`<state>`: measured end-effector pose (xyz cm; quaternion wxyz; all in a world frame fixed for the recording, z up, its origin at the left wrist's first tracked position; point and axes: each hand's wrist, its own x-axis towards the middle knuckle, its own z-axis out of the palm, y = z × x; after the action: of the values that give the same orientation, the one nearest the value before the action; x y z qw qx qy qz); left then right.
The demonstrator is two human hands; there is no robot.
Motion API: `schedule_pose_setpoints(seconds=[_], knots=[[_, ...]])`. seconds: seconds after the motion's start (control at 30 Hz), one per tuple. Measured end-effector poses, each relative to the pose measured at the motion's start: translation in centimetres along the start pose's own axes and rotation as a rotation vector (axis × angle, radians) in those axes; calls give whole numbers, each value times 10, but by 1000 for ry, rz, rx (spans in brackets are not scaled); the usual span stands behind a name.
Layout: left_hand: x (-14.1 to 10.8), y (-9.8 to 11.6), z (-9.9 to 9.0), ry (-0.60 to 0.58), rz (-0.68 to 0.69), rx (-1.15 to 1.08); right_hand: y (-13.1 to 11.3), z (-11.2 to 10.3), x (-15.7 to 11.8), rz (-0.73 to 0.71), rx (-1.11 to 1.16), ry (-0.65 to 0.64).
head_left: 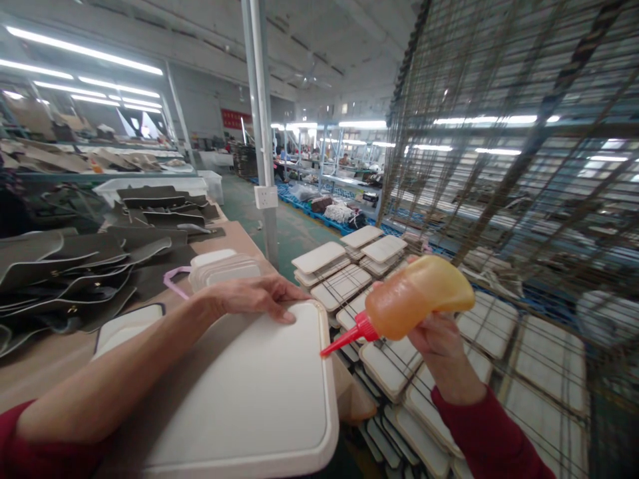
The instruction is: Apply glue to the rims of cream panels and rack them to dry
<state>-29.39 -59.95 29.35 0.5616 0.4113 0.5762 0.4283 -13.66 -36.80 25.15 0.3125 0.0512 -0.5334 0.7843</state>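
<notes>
A large white panel [244, 399] with rounded corners and a raised rim lies in front of me. My left hand [264, 296] is closed on its far edge, thumb on the flat face and fingers along the rim. In my right hand [439, 339] is a squeeze bottle [404, 303] of amber liquid, which looks like glue, tilted down to the left. Its red nozzle [344, 338] has its tip at the panel's right rim. The fingers behind the bottle are partly hidden.
Wire racks [344, 286] at the right hold many similar white panels, with a raised wire rack [499, 133] above. Dark grey pieces [100, 256] and a stack of small white panels [224, 269] lie on the brown table [239, 236]. A post [259, 100] with a socket stands ahead.
</notes>
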Motion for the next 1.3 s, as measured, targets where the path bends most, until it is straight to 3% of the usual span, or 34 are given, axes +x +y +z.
schedule_pose_setpoints(seconds=[0.5,1.07,1.23,1.3], knots=[[6,-14,-17,-32,2,-78,0,-3,-12,43,35,-23],[1,-24,-31,182,-70,-223,8,-15,-18,29,1,94],[-1,-26,-36,317,-51,-255,8,-11,-17,42,-8,37],[-2,-28,-39,311,-31,-241,9,-10,-17,20,-22,31]])
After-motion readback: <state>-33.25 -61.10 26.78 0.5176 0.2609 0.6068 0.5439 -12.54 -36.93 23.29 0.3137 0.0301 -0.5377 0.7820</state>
